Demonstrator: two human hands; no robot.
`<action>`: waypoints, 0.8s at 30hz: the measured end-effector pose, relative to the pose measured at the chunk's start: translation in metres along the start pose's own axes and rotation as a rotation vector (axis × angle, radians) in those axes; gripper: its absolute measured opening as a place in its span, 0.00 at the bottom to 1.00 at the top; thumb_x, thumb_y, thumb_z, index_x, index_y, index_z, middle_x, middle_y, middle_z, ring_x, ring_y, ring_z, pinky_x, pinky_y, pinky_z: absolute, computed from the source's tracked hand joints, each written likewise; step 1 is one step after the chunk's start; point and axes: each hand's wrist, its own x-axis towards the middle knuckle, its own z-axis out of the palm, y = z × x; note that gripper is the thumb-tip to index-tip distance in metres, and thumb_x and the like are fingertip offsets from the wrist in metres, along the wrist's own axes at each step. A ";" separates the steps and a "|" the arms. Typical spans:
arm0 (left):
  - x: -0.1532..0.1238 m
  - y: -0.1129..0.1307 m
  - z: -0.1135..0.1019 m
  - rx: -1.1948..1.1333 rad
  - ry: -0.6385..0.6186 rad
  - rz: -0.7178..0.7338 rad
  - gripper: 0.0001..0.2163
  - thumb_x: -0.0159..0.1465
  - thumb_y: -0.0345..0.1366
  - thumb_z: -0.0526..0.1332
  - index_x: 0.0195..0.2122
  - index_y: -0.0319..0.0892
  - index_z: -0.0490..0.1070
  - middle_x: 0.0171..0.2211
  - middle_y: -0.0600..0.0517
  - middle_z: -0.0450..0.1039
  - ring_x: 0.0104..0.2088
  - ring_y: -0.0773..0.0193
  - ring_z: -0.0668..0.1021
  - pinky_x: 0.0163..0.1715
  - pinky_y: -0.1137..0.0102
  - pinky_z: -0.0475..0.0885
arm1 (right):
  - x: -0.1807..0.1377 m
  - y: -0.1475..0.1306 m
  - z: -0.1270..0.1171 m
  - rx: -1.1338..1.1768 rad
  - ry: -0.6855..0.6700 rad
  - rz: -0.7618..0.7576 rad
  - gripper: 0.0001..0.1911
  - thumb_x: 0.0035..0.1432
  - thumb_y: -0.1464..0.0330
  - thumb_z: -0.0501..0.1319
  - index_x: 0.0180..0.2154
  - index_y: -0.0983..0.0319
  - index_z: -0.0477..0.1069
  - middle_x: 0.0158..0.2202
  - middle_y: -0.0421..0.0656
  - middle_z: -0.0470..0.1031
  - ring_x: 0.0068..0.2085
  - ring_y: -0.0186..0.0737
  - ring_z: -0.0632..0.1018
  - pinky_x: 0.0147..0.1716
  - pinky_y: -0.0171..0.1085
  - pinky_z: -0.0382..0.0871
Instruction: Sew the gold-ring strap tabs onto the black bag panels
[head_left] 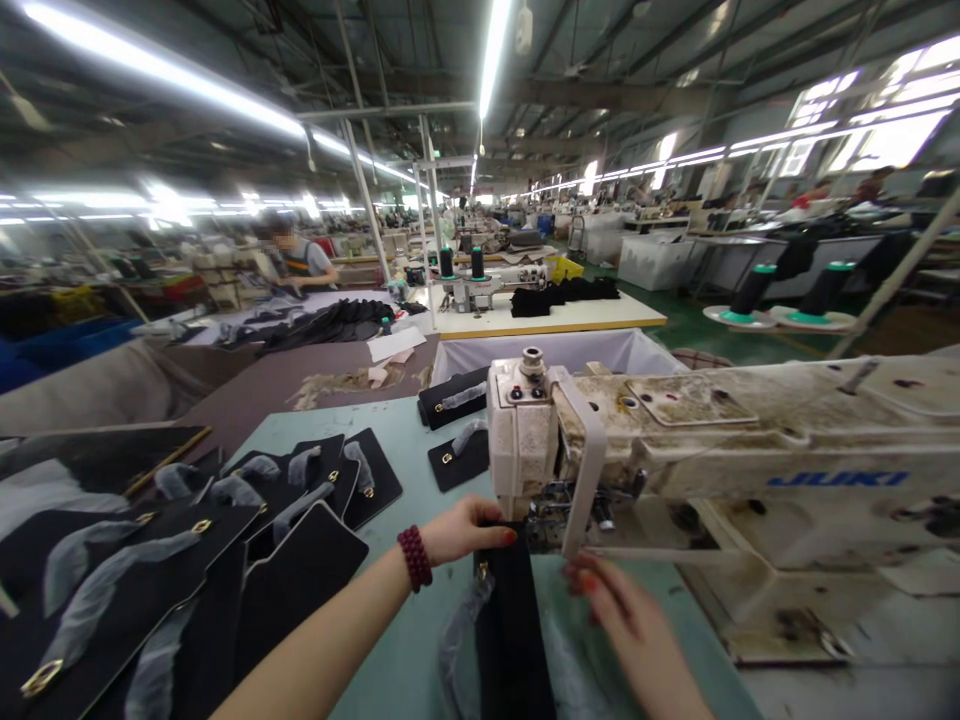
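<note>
My left hand (469, 532), with a beaded bracelet on its wrist, grips the far end of a black bag panel (517, 620) beside the sewing head. Thumb and fingers lie over the panel's edge. A gold buckle and a plastic-wrapped strap (459, 640) hang along its left side. To the right, my right hand (619, 605) is apart from the panel, close to the lower end of the white guard bar (585, 470). Motion blurs its fingers, and I cannot make out anything in them. The white sewing machine (675, 420) is worn and stained; its needle area is partly hidden.
Several black panels (315, 560) with wrapped straps and gold buckles are heaped at left. Two more black pieces (459, 458) lie left of the machine head. Thread cones (750, 292) stand at right. Further back, a person (300, 260) sits at another table.
</note>
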 end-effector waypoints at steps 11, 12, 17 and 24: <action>-0.005 0.002 0.008 -0.149 0.099 -0.125 0.22 0.53 0.52 0.66 0.37 0.36 0.80 0.33 0.48 0.81 0.34 0.58 0.78 0.39 0.66 0.72 | -0.008 -0.019 0.061 0.195 -0.176 0.198 0.29 0.57 0.44 0.50 0.24 0.64 0.65 0.22 0.42 0.64 0.26 0.38 0.65 0.25 0.34 0.57; -0.003 0.003 0.007 -0.149 0.105 -0.126 0.21 0.53 0.51 0.66 0.37 0.36 0.80 0.33 0.49 0.81 0.36 0.57 0.78 0.40 0.66 0.72 | -0.007 -0.019 0.060 0.199 -0.177 0.198 0.29 0.56 0.44 0.51 0.24 0.64 0.65 0.22 0.42 0.63 0.26 0.38 0.65 0.25 0.34 0.57; 0.003 0.003 0.002 -0.142 0.145 -0.098 0.20 0.53 0.50 0.66 0.36 0.37 0.80 0.35 0.49 0.81 0.41 0.54 0.78 0.46 0.64 0.71 | -0.001 -0.019 0.059 0.198 -0.170 0.187 0.30 0.56 0.44 0.51 0.24 0.64 0.66 0.23 0.43 0.64 0.27 0.39 0.65 0.27 0.34 0.57; 0.011 0.003 -0.007 -0.129 0.215 -0.064 0.19 0.51 0.49 0.68 0.35 0.36 0.80 0.32 0.49 0.81 0.42 0.53 0.77 0.51 0.60 0.68 | 0.007 -0.020 0.059 0.186 -0.149 0.175 0.29 0.56 0.44 0.51 0.23 0.64 0.65 0.23 0.44 0.65 0.28 0.40 0.66 0.27 0.34 0.58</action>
